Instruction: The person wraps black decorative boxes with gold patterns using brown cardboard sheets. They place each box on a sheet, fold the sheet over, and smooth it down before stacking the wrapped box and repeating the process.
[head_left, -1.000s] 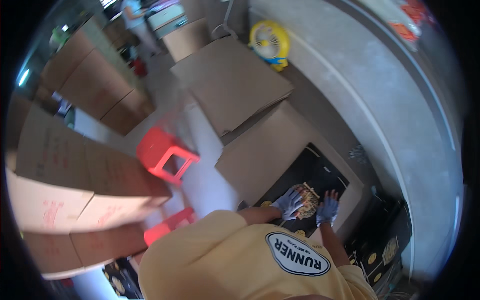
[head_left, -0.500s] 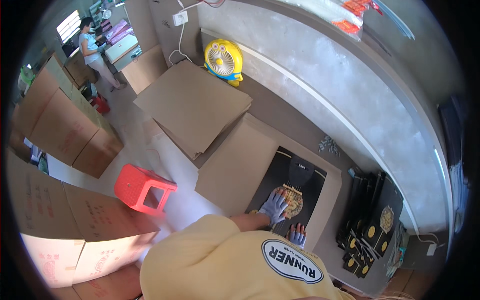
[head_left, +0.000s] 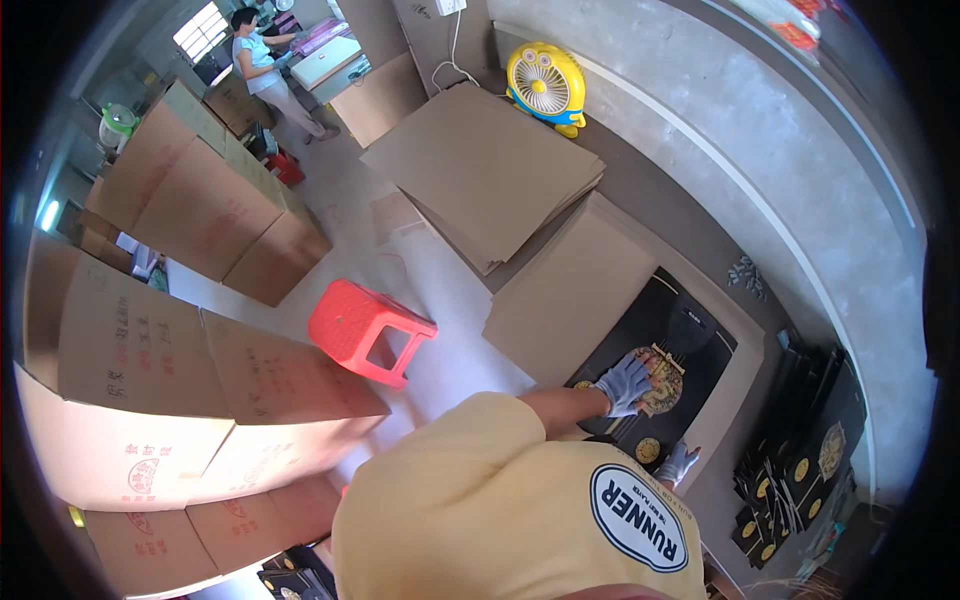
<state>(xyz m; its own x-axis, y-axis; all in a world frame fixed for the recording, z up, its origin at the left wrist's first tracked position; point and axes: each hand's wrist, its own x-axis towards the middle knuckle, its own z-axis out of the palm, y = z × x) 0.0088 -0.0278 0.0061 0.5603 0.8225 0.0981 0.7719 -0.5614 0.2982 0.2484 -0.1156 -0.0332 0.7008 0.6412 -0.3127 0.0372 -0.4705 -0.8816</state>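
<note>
A flat black piece with gold print point(head_left: 699, 343), which looks like a folded paper bag, lies on a pile of brown cardboard sheets point(head_left: 560, 285). My left hand point(head_left: 625, 386), in a pale fingertip-less glove, rests on it with the fingers laid out beside the large round gold design. At the black piece's near edge is my right hand point(head_left: 679, 464), gloved alike, its fingers stretched out by the lower right corner. A small gold circle shows between the two hands. Part of the near edge is hidden by my yellow shirt.
More black gold-printed pieces point(head_left: 800, 460) lie piled at the right. A yellow fan point(head_left: 545, 88) stands behind another cardboard stack point(head_left: 490, 170). On the floor to the left are a red stool point(head_left: 365, 330) and large cartons point(head_left: 150, 350). A person point(head_left: 262, 70) stands far back.
The whole view has swung, so everything sits further right and higher. My right hand has turned and shifted toward the black piece's lower right corner. My left hand stays by the gold design.
</note>
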